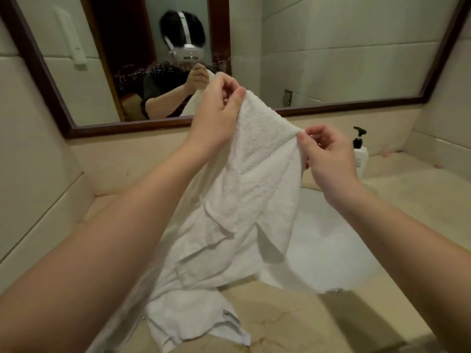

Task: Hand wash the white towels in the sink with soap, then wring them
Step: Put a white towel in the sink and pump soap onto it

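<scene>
Holding a white towel (257, 179) up by its top edge, both hands work above the sink (331, 250). Left hand (216, 115): fingers curled, thumb and fingertips pinching the towel's upper left corner, raised higher than the other hand and in front of the mirror (331, 59). Right hand (328, 159): thumb pressed against curled fingers, pinching the edge further right and lower. Top edge runs slanted between the two grips.

Towel hangs down from the hands in loose folds and creases. Lower part drapes over the sink's near rim and onto the tabletop (280, 322), where a hemmed corner with a small grey tag (230, 315) lies flat, nearest the camera. Whether this lower cloth is the same towel or a second one lying under it, I cannot tell.

Sink: white basin set into the beige marbled tabletop, showing to the right of and behind the hanging towel; interior pale and blurred (contents not readable).

Pump bottle (360, 154), white body with black pump head, stands on the tabletop behind the sink to the right, partly hidden by the right hand.

Mirror has a dark wooden frame, mounted on the tiled wall behind the sink. Reflection shows the person with a white head-mounted device, hands raised with the towel.
</scene>
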`<state>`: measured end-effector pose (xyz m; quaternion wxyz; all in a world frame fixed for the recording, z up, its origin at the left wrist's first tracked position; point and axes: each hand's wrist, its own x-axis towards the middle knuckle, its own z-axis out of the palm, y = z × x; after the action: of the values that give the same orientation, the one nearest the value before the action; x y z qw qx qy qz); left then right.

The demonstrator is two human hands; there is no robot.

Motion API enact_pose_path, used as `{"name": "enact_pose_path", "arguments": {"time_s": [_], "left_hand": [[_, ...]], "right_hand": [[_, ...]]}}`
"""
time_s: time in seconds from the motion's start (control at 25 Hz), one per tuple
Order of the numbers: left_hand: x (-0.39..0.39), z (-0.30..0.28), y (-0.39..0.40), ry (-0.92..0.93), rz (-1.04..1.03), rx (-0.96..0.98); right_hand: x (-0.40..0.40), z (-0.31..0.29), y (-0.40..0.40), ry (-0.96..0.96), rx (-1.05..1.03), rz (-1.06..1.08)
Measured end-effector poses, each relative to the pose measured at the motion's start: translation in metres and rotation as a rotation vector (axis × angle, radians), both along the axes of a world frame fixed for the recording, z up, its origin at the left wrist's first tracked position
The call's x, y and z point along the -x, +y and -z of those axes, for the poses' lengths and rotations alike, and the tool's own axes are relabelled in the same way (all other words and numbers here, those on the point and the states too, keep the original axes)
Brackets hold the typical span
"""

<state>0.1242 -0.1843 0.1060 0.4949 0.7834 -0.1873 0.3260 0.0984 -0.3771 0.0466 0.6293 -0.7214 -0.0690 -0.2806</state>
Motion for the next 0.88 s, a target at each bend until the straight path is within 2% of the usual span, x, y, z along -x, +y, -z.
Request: {"name": "enact_pose_path", "arguments": {"time_s": [0.12,0.2,0.4,0.48,0.6,0.68,0.8,0.88], "left_hand": [[-0.023,-0.010,-0.040,0.050,0.085,0.082],[-0.039,-0.007,-0.064,0.127,0.146,0.066],[-0.069,0.029,-0.117,0.305,0.299,0.096],[-0.075,0.049,-0.133,0.417,0.343,0.070],[-0.074,0.079,-0.140,0.571,0.381,-0.042],[-0.066,0.093,-0.131,0.642,0.405,-0.157],[-0.065,0.112,-0.108,0.709,0.424,-0.436],[-0.070,0.124,-0.094,0.721,0.447,-0.510]], "right_hand": [[-0.014,-0.007,-0.035,0.006,-0.066,0.085],[-0.023,-0.006,-0.060,0.034,-0.078,0.132],[-0.032,0.022,-0.112,0.172,-0.030,0.238],[-0.033,0.034,-0.129,0.201,-0.073,0.305],[-0.034,0.059,-0.147,0.258,-0.119,0.283],[-0.034,0.076,-0.144,0.323,-0.109,0.181],[-0.034,0.095,-0.126,0.411,-0.076,0.040],[-0.035,0.102,-0.117,0.456,-0.065,-0.058]]}}
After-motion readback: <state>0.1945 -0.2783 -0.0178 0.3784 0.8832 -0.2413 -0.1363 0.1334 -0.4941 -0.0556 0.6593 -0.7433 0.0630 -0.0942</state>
